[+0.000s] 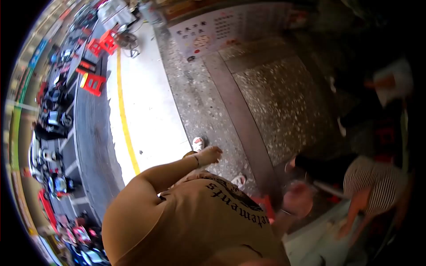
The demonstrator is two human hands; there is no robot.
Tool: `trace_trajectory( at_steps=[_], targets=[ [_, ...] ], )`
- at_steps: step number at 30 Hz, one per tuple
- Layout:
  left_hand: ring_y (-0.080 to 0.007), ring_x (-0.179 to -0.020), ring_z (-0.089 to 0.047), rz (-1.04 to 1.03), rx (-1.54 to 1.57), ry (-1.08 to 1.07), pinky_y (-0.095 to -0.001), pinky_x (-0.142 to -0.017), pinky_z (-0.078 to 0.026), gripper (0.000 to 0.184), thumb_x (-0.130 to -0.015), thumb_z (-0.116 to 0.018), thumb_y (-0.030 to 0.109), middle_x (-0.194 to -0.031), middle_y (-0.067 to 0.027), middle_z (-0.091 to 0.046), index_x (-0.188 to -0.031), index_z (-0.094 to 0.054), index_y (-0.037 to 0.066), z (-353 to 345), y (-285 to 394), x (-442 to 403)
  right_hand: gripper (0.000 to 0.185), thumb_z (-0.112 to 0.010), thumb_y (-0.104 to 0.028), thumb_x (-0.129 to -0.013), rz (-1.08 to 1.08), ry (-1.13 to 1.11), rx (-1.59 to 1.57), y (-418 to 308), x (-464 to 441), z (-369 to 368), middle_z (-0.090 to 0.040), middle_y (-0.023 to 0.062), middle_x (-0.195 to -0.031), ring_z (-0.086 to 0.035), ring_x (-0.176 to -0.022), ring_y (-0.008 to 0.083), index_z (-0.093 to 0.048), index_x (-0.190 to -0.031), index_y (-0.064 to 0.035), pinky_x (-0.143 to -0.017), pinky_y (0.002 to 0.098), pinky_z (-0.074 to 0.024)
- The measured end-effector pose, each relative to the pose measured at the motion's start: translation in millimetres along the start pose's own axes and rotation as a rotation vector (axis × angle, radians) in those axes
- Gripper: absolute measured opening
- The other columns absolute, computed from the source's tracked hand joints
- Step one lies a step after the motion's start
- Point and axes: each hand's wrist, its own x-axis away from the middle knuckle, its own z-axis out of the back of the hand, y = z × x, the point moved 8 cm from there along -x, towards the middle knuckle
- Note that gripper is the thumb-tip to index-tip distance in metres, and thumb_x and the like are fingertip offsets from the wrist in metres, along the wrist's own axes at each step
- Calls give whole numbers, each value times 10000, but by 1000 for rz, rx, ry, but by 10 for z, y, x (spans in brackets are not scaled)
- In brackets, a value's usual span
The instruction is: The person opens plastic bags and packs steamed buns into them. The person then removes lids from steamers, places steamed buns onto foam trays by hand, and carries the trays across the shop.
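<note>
My left hand (209, 155) hangs in front of my body, above the speckled floor. Its fingers look loosely curled, and I see nothing in them. A thin dark band (196, 160) circles that wrist. My right hand (298, 198) is out to the right, smeared by motion, so its fingers cannot be made out. A red thing (265, 207), partly hidden by my shirt, shows beside it. Just below the right hand lies the pale tabletop (317, 241). My sandalled feet (198, 143) stand on the floor.
At right, a person in a striped top (375, 184) leans by the table. Another person holds something pale (394, 82). A printed menu board (235, 29) stands ahead. Red stools (92, 83) and a fan (128, 41) are at left, beyond a yellow line (122, 102); parked scooters (55, 119) line the road.
</note>
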Motion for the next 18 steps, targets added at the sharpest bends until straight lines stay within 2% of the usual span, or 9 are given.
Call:
trace_trajectory(
  at_steps=[1, 4, 5, 8, 10, 12, 14, 16, 18],
  targets=[
    [-200, -779, -651, -153, 39, -93, -305, -646, -528, 307, -878, -527, 73, -904, -121, -644, -1174, -528, -6, 183, -177, -123, 185, -456, -218, -922, -302, 179, -292, 781, -163, -590, -542, 28, -764, -537, -718, 146, -571, -856, -89, -642, 295, -445],
    [-211, -817, -647, -71, -18, 13, -298, -696, -530, 273, -898, -506, 108, -989, -143, -628, -1110, -563, -54, 1128, -138, 183, 277, -384, -190, -918, -300, -641, 531, 1358, -553, -3011, -518, 10, -672, -466, -602, 123, -507, -683, -107, -572, 266, -387],
    [-222, -887, -631, -511, -501, -15, -305, -759, -527, 276, -889, -517, 130, -1080, -159, -602, -1092, -579, -47, 1438, -300, 102, 298, -379, -194, -919, -279, -834, 537, 1431, -599, -3752, -509, 8, -636, -460, -581, 119, -505, -663, -107, -555, 271, -383],
    [-269, -967, -619, -53, -58, 357, -337, -845, -493, 337, -843, -567, 241, -1051, -190, -634, -1047, -629, -20, 2970, -940, 246, 374, -435, -261, -929, -26, -997, 550, 2297, -1266, -4981, -461, 4, -525, -458, -489, 106, -507, -607, -86, -488, 266, -368],
    [-273, -910, -639, 85, 111, 532, -358, -836, -495, 305, -819, -597, 255, -973, -179, -659, -1000, -658, 17, 3779, -2007, 33, 379, -493, -341, -930, -530, -552, 580, 3056, -1841, -5093, -496, -5, -543, -436, -452, 112, -522, -628, -115, -462, 258, -366],
    [-198, -976, -604, 47, 42, 436, -333, -861, -484, 207, -808, -593, 158, -898, -85, -671, -939, -641, 5, 4402, -2717, 13, 392, -552, -422, -899, -378, -516, 806, 3981, -2454, -4717, -476, -15, -538, -433, -459, 106, -525, -644, -125, -438, 268, -356],
    [-184, -831, -629, 113, 142, 499, -319, -741, -516, 170, -824, -565, 100, -844, -88, -665, -939, -627, -9, 5005, -3661, -77, 413, -591, -473, -865, -1086, -76, 830, 3824, -2300, -4621, -467, -26, -539, -444, -468, 92, -517, -649, -129, -424, 271, -347],
    [-184, -705, -630, 258, 370, 635, -299, -652, -525, 172, -831, -539, 96, -798, -115, -649, -925, -615, -25, 5723, -3739, 107, 670, -571, -604, -804, -1001, 20, 1289, 3979, -2596, -4149, -624, 138, -944, -596, -875, 293, -602, -1124, -17, -742, 399, -479],
    [-204, -661, -625, 407, 669, 764, -307, -610, -526, 195, -823, -520, 97, -774, -143, -641, -934, -604, -39, 6318, -3520, 252, 646, -579, -575, -806, -996, -95, 1584, 3985, -2825, -4392, -623, 148, -946, -598, -881, 305, -582, -1146, -25, -753, 407, -480]
  ],
)
